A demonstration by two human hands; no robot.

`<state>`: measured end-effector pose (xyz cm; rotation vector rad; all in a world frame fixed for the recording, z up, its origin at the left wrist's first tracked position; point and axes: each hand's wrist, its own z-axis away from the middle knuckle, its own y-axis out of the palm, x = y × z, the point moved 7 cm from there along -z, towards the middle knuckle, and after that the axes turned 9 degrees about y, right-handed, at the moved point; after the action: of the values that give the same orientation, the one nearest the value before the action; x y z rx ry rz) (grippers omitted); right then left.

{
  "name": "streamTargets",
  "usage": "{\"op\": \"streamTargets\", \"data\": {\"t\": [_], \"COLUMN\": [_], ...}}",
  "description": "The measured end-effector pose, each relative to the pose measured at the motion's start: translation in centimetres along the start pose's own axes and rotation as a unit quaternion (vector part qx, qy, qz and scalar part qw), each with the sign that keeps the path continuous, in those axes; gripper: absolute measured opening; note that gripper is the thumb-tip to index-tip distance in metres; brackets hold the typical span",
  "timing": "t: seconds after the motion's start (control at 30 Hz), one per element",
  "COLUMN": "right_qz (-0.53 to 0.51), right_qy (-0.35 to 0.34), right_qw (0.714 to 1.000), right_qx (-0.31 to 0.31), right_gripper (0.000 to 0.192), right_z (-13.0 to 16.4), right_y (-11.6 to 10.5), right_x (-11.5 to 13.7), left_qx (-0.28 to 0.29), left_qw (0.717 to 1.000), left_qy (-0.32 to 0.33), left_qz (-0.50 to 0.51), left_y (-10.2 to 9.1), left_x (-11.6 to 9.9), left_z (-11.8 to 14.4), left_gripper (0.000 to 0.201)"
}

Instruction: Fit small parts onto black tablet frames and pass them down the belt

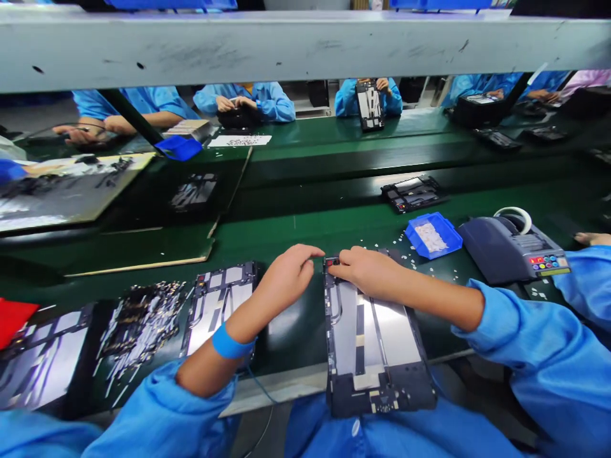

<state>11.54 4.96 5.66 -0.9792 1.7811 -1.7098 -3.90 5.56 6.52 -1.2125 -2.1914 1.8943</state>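
Observation:
An opened tablet housing (391, 327), with silvery plates, black flex cables and a dark rim, lies in front of me, its near end overhanging the table edge. My right hand (370, 270) is at its far left corner, thumb and fingers closed together against the rim; anything small between them is hidden. Just left of that corner is my left hand (289, 277), wearing a blue wrist band (232, 343). Its index finger stretches to the corner, apart from the thumb, and nothing shows in it. A similar tablet housing (219, 302) lies partly behind my left forearm.
A pile of thin flex cables (140, 331) and another housing (48, 356) lie left. A blue tray (432, 235) of small pale pieces stands beside a tape dispenser (510, 248). Farther off lies a housing (413, 191). A metal shelf (286, 51) crosses above; co-workers sit opposite and right.

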Motion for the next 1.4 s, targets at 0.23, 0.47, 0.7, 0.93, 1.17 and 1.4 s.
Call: {"op": "streamTargets", "data": {"t": [0.23,0.47,0.7,0.93,1.17,1.4], "right_qz": [-0.248,-0.474,-0.497,-0.499,-0.565,-0.715], "right_qy": [0.216,0.530,0.604,0.611,0.536,0.346], "right_qw": [0.913,0.593,0.364,0.371,0.435,0.569], "right_qx": [-0.242,-0.378,-0.505,-0.490,-0.452,-0.213], "right_gripper": [0.031,0.026,0.043,0.040,0.031,0.039], "right_z": [9.1,27.1,38.1,37.6,32.6,10.6], "right_y": [-6.2,1.4,4.2,2.4,1.5,-1.4], "right_x": [-5.5,-12.2,-20.4,-23.6,-15.9,-4.7], "left_qx": [0.091,0.107,0.141,0.090,-0.139,-0.095], "left_qw": [0.950,0.914,0.924,0.933,0.944,0.873], "left_qy": [-0.203,-0.232,-0.224,-0.248,-0.204,-0.150], "left_qz": [0.217,0.314,0.275,0.246,0.217,0.455], "left_y": [3.5,4.9,4.9,3.5,-2.1,1.7], "left_x": [1.5,3.5,4.2,4.8,1.2,-7.1], "left_z": [-1.9,-2.9,-3.1,-1.6,0.8,-1.1], "left_gripper": [0.025,0.046,0.059,0.056,0.028,0.035]}}
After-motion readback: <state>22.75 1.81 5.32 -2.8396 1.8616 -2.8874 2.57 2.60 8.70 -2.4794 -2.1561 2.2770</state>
